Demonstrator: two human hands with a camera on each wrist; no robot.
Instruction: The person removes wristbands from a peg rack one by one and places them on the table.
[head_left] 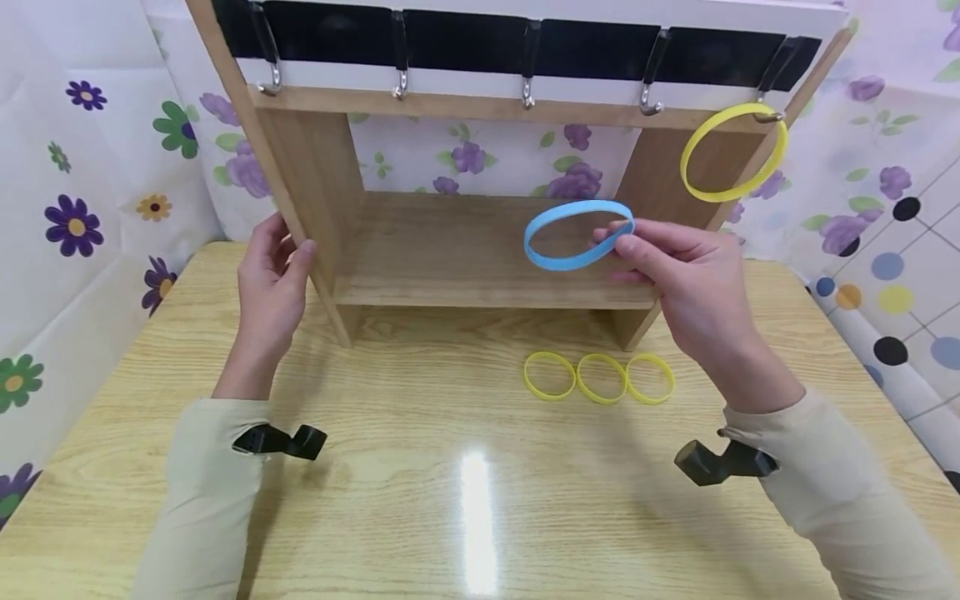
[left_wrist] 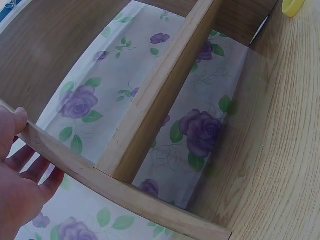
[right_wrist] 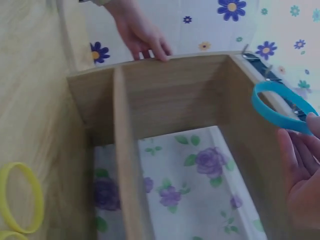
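Observation:
My right hand (head_left: pixel 701 283) pinches a light blue wristband (head_left: pixel 555 264) between thumb and fingers, in front of the wooden rack's shelf (head_left: pixel 450 258). The right wrist view shows the blue wristband (right_wrist: pixel 275 119) hanging open as a loop from the fingertips. My left hand (head_left: pixel 272 287) grips the rack's left side panel (head_left: pixel 303 175), thumb at the front edge and fingers behind it; in the left wrist view, the left hand (left_wrist: pixel 22 185) is at the panel's edge. A yellow wristband (head_left: pixel 712 197) hangs on the rightmost hook (head_left: pixel 768 117), above my right hand.
Three yellow wristbands lie in a row on the table, the leftmost yellow wristband (head_left: pixel 550 397) below the shelf. Several metal hooks line the rack's top, among them a middle hook (head_left: pixel 528 92). Flowered sheeting (head_left: pixel 97 150) stands behind and at the left of the wooden table (head_left: pixel 375 500).

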